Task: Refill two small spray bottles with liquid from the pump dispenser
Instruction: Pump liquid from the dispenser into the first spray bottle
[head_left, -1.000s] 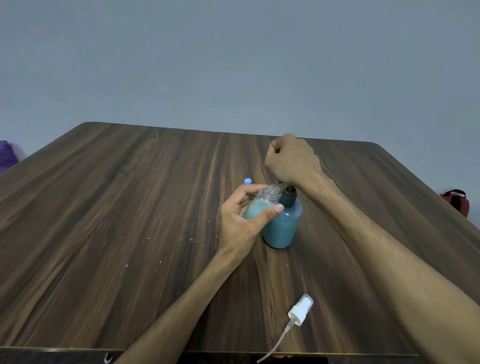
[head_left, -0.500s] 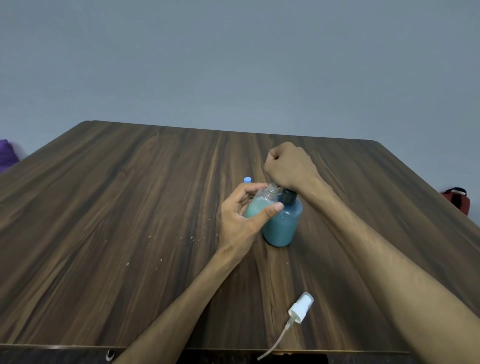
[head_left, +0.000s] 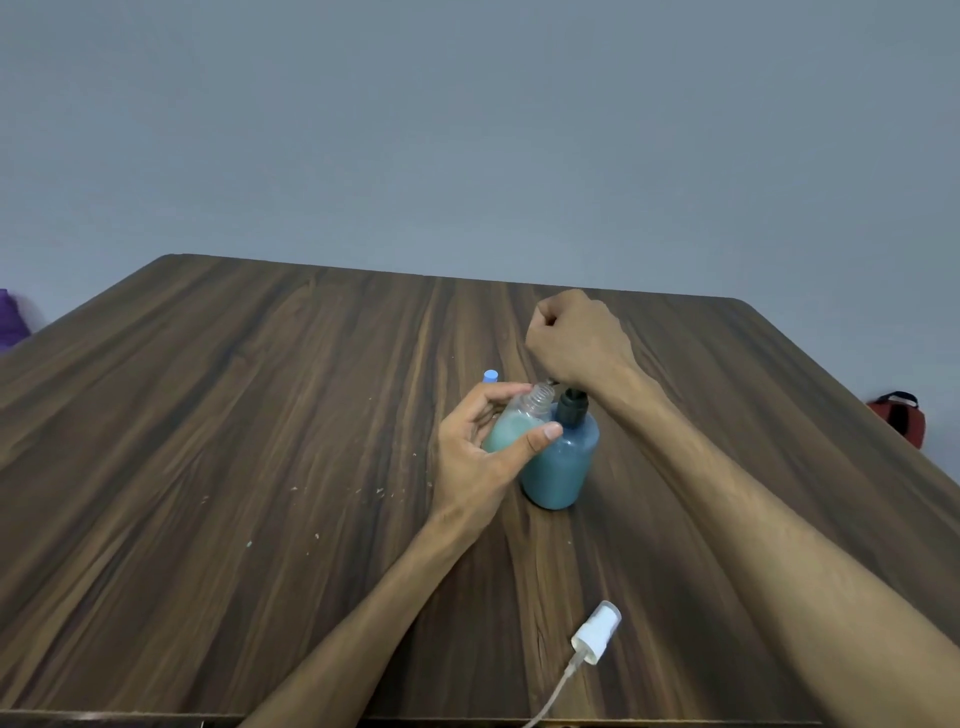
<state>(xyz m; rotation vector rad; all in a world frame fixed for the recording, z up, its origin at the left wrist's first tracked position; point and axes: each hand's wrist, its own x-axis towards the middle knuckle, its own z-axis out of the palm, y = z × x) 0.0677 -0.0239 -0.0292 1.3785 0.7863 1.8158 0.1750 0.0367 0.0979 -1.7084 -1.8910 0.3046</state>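
Spray cap: nearest us, a white spray cap (head_left: 596, 633) with its thin dip tube lay on its side close to the near edge of the table (head_left: 218, 467), right of centre, well apart from the bottles.

Left hand: our left hand (head_left: 480, 457) reached in from the near edge and gripped the small spray bottle (head_left: 517, 426), thumb across its front and fingers curled round its far side.

Small spray bottle: we saw a clear plastic body, uncapped, with a bare threaded neck at the top; pale green liquid filled it up to about the shoulder. It was held near the middle of the table, touching the left side of the pump dispenser.

Pump dispenser: the pump dispenser (head_left: 563, 462) stood upright on the table, a rounded translucent bottle holding blue-green liquid, with a dark collar and stem.

Right hand: our right hand (head_left: 576, 338) sat above the dispenser's top as a closed fist, fingers curled down over the pump head; the head itself was hidden, and only a small dark nozzle tip showed over the open neck.

Second bottle: just beyond the left fingers, only a small blue cap (head_left: 490, 375) showed.

Far off the table: a red bag (head_left: 901, 415) past the right edge, something purple (head_left: 10, 319) past the left.
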